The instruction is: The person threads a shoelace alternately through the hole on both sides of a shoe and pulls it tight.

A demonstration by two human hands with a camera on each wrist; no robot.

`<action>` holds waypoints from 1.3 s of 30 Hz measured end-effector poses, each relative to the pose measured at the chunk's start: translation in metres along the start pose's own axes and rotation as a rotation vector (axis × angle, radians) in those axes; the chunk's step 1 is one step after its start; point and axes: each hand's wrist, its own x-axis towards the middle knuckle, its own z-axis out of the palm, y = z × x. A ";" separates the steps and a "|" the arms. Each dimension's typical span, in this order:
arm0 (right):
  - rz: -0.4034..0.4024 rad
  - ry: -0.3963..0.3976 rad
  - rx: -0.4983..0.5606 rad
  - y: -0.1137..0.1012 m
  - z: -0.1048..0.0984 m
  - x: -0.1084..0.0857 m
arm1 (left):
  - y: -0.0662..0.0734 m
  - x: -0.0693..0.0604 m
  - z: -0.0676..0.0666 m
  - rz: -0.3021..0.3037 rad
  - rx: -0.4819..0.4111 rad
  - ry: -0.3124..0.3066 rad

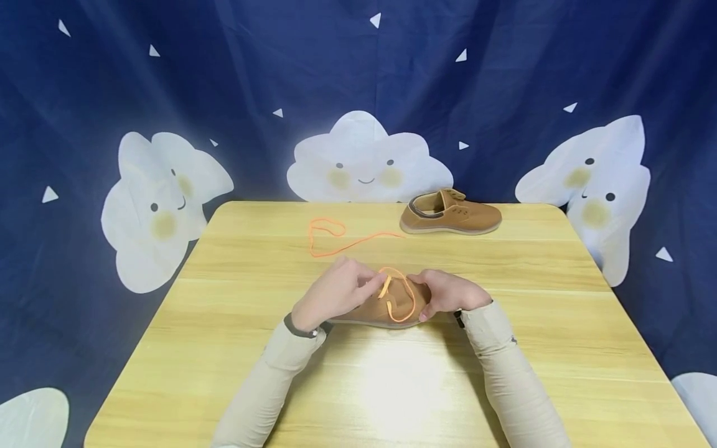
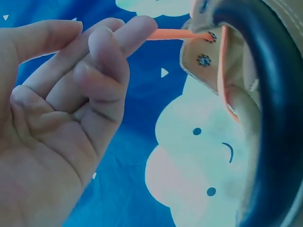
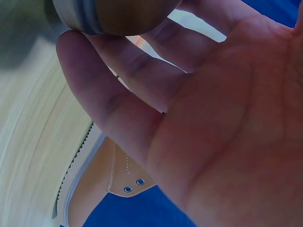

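A brown lace-up shoe (image 1: 370, 310) lies sideways on the table. An orange shoelace (image 1: 414, 300) runs through its eyelets and loops over the opening. With its fingertips my left hand (image 1: 338, 289) pinches the lace near the eyelets; in the left wrist view the lace (image 2: 175, 34) stretches taut from the fingers to an eyelet flap. My right hand (image 1: 450, 291) grips the shoe's right end, thumb on the near side and fingers on the far side. In the right wrist view those fingers reach round the shoe's rounded end (image 3: 137, 16).
Behind, near the table's back edge, stands a matching brown shoe (image 1: 476, 218) whose eyelets hold no lace. A loose orange shoelace (image 1: 336, 252) lies left of it. The wooden table (image 1: 224, 348) backs onto a blue curtain (image 1: 252, 74) with cloud prints.
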 end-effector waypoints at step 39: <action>0.100 0.011 -0.046 -0.004 0.001 0.001 | 0.071 -0.058 -0.068 0.460 -0.322 0.300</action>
